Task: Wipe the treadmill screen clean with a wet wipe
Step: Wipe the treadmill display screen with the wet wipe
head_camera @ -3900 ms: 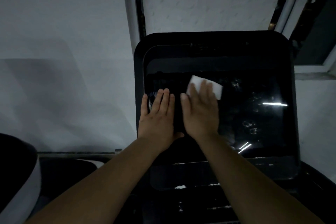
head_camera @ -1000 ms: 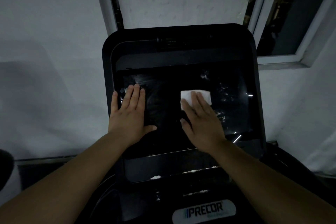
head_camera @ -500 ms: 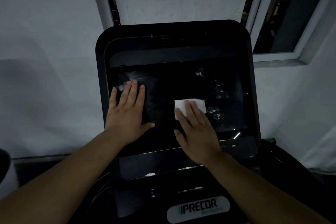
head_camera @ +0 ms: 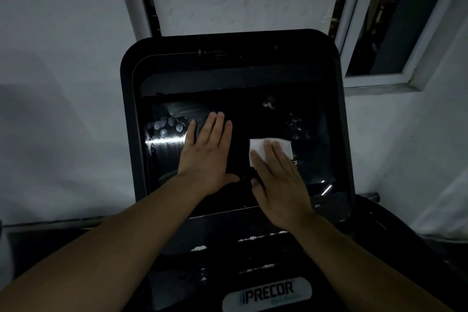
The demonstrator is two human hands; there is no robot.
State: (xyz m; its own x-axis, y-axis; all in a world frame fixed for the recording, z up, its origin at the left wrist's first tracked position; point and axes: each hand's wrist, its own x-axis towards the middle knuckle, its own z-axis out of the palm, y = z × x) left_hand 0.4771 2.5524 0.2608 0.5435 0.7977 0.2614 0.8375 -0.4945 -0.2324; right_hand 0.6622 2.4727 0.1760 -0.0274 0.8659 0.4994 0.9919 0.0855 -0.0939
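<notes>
The dark treadmill screen [head_camera: 311, 119] fills the middle of the head view inside a black console. My right hand [head_camera: 278, 180] lies flat on the screen's lower right part, its fingers pressing a white wet wipe [head_camera: 260, 148] against the glass. Only the wipe's upper edge and left side show past the fingers. My left hand [head_camera: 207, 154] rests flat on the screen left of centre, fingers together, holding nothing. Fingerprint smudges [head_camera: 164, 125] and a bright streak show on the glass left of my left hand.
The black console frame [head_camera: 129, 134] surrounds the screen, with a PRECOR badge [head_camera: 268, 295] below it. A white wall [head_camera: 63, 83] stands behind. A window frame [head_camera: 379, 81] sits at the upper right.
My left hand has shifted right toward the screen's middle, uncovering fingerprint smudges at the left. My right hand with the wipe has slid left and down from its spot a second ago.
</notes>
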